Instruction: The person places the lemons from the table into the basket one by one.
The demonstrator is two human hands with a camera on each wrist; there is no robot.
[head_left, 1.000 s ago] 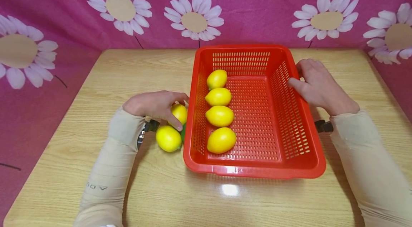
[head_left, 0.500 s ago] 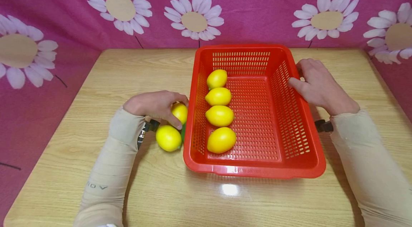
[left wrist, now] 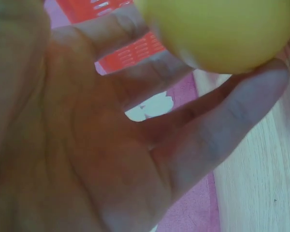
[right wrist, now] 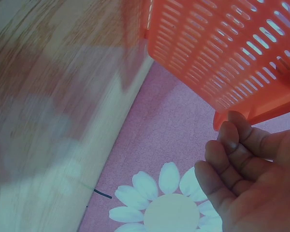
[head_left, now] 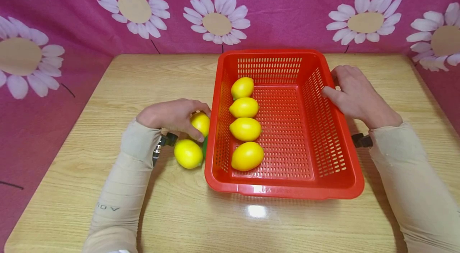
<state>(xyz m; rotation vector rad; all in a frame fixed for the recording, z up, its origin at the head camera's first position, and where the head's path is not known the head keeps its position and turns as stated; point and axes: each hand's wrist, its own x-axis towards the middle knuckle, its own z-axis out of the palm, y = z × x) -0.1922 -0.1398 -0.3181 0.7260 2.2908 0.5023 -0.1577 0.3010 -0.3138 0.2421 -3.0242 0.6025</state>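
Observation:
My left hand (head_left: 176, 116) curls its fingers and thumb round a yellow lemon (head_left: 200, 124) just left of the red plastic basket (head_left: 284, 191). In the left wrist view the fingertips touch the underside of that lemon (left wrist: 227, 34). A second lemon (head_left: 188, 154) lies on the table below this hand. Between it and the basket shows a bit of something green (head_left: 205, 147), mostly hidden by the rim. My right hand (head_left: 353, 95) grips the basket's right rim, thumb over the inner side. From the right wrist, its fingers (right wrist: 217, 176) show at the edge of the basket (right wrist: 222, 53).
Several lemons (head_left: 246, 129) form a column along the basket's left inner wall. The basket stands on a light wooden table (head_left: 172, 213). Behind the table hangs a magenta cloth (head_left: 280, 9) with large white daisies.

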